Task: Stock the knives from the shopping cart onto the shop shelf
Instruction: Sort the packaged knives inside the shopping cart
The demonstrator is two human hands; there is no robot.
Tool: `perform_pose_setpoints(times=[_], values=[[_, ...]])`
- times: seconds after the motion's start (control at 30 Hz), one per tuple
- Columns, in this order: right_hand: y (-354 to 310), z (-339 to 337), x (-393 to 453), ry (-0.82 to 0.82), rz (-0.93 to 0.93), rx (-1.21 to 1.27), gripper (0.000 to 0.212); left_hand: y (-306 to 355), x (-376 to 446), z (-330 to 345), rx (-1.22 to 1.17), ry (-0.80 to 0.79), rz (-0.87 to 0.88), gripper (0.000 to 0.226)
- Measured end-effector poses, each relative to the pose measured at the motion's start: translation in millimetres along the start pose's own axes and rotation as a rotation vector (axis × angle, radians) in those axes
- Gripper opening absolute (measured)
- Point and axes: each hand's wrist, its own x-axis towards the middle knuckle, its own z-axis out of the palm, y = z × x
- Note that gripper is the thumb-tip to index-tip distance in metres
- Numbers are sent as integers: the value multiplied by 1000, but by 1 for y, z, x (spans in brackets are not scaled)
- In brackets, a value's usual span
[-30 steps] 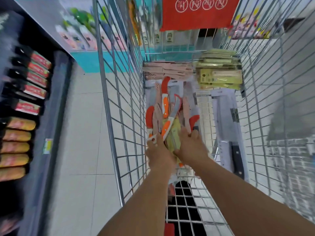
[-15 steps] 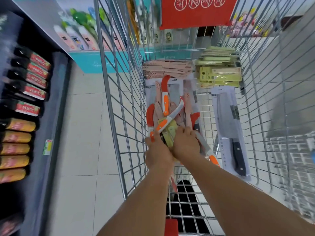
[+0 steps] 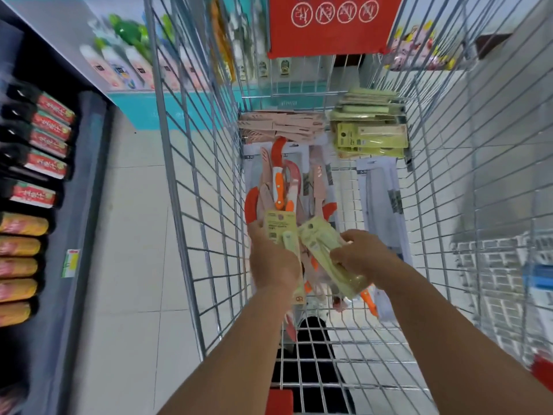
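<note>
Low at six o'clock inside the wire shopping cart [image 3: 191, 181], the left hand [image 3: 273, 262] grips one pale-green carded knife pack [image 3: 281, 232] while the right hand [image 3: 363, 256] clamps a second pack [image 3: 326, 250], at three o'clock of the first. Both look light, stiff and slick; hold them by the card edges.

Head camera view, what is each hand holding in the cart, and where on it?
Left hand grips one pale green knife pack at its lower half; right hand grips another green pack around its middle.
</note>
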Motion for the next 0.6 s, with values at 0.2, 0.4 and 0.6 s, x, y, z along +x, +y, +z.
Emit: perform_pose_setpoints(times=[0.2, 0.4, 0.6], values=[[4, -27, 18, 206, 54, 420, 16, 33, 19, 23, -36, -121, 44, 54], [-7, -53, 61, 269, 108, 882, 12, 69, 50, 43, -18, -160, 159, 50], [-34, -88, 120, 348, 193, 1124, 28, 95, 88, 57, 6, -114, 210, 36]])
